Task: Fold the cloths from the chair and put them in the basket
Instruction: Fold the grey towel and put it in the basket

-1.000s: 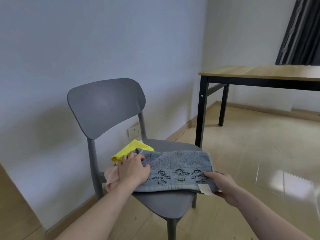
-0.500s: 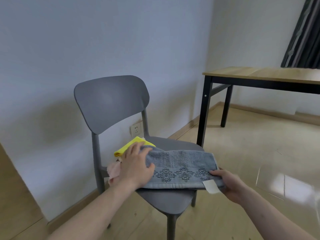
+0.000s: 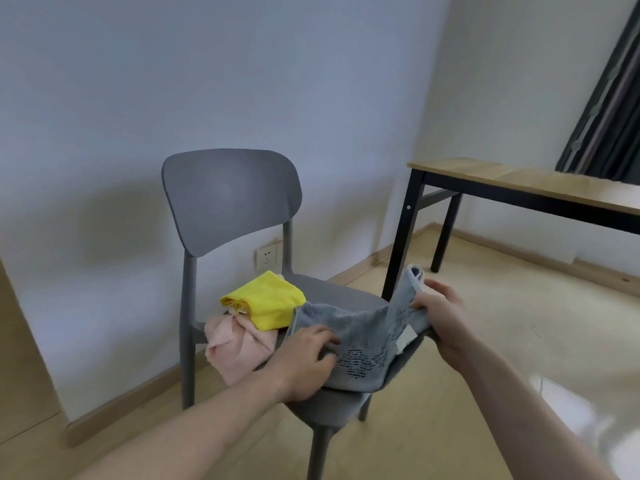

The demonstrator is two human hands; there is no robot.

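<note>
My left hand [image 3: 304, 362] presses flat, fingers spread, on the grey patterned terry towel [image 3: 360, 336] lying across the grey plastic chair [image 3: 228, 202] seat. My right hand [image 3: 441, 318] pinches its raised end at three o'clock. The yellow cloth [image 3: 268, 301] and pink cloth [image 3: 235, 344] sit at nine o'clock.

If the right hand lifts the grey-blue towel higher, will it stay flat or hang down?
Probably it will hang: the grey-blue towel already sags between the lifted end in the right hand and the part under the left hand. It looks light, since one pinch raises it. Its looped surface seems unlikely to slip.
</note>
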